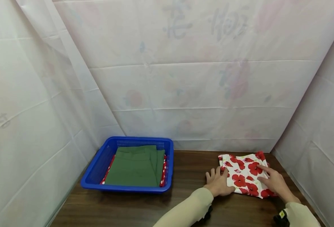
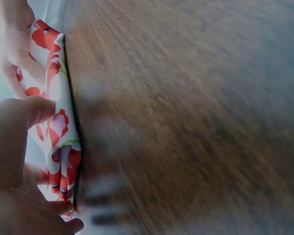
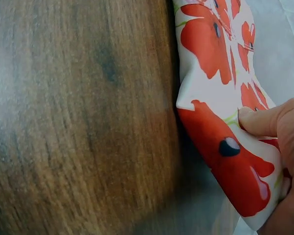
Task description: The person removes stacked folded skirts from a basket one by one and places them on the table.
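A folded white cloth with red flowers (image 1: 242, 174) lies on the brown table at the right. My left hand (image 1: 218, 183) rests at its left side with fingers spread. In the left wrist view, the left thumb (image 2: 39, 108) touches the near folded edge, where several layers show. On the cloth's right part lies my right hand (image 1: 276, 183), index finger extended over the top. The right wrist view shows that thumb (image 3: 261, 120) pressing the flowered fabric (image 3: 220, 147); the other fingers are mostly hidden there.
A blue plastic basket (image 1: 127, 189) stands on the table (image 1: 189, 176) to the left. Inside it, folded green fabric (image 1: 132, 167) lies over red fabric with white dots (image 1: 163, 171). White sheets (image 1: 184, 94) hang behind and at both sides.
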Demonstrator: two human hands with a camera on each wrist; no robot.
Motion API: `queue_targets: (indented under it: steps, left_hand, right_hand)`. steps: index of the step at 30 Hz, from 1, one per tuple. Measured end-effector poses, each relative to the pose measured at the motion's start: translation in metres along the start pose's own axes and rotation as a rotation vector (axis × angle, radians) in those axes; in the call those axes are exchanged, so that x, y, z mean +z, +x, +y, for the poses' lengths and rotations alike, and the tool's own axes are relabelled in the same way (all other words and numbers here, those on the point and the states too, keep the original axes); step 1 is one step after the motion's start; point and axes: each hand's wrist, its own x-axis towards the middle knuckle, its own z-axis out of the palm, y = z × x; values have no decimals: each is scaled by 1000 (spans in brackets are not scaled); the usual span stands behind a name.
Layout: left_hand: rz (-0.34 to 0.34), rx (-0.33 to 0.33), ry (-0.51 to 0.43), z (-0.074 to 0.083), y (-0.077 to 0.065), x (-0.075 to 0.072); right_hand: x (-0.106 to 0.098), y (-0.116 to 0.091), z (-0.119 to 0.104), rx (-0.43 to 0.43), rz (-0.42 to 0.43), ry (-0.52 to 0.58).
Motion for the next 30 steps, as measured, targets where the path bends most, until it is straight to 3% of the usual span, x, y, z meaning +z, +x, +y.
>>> queue_targets:
  steps: [10,16,24,30]
  left_hand:
    - [-84,-25,-95,0,-6,-6]
    - [-63,-27,-63,5,-9,-1]
    - [-88,-42,-51,0,-12,-12]
    - [-111,-70,-91,-9,-12,-22]
  right_hand:
    - [6,3,5,42,-89,-12]
    - [5,-1,7,24,-91,-43]
    - [6,2,16,-46,-28,-126]
    - [4,2,11,20,-61,-137]
